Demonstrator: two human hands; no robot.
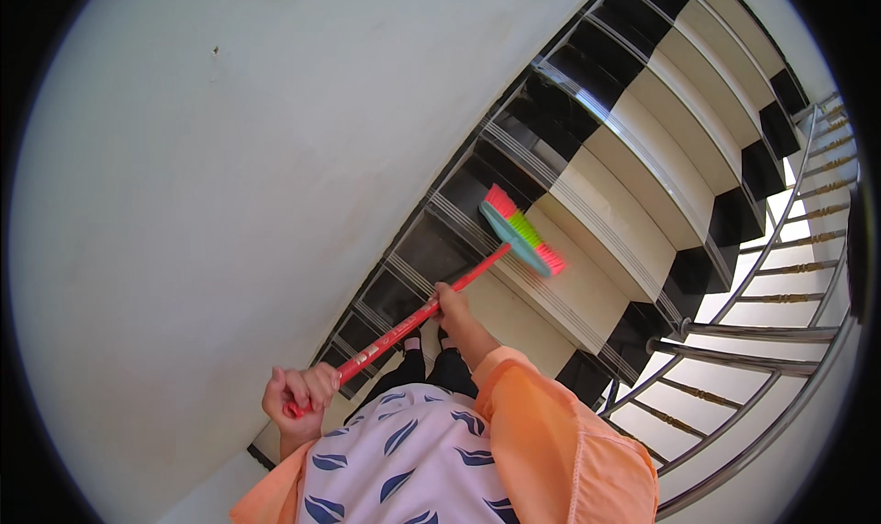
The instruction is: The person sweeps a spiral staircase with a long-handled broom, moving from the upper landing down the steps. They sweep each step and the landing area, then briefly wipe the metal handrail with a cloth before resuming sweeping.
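Note:
A broom with a red handle (389, 340) slants across my body, from lower left to upper right. My left hand (301, 394) is closed around the upper end of the handle, where a red tip shows below the fingers. Farther down the same handle my right hand (451, 305) grips it. The broom's light blue head (515, 238) carries pink and green bristles (524, 227). It is over a black-and-cream tiled stair step (575, 276) in front of me; slight blur hides whether the bristles touch the tile. My feet (428, 341) stand on a lower step.
A plain white wall (227, 180) runs along the left of the stairs. Several tiled steps (654, 111) with striped edges rise toward the upper right. On the right stands a metal railing (757, 331) with gold-coloured baluster details.

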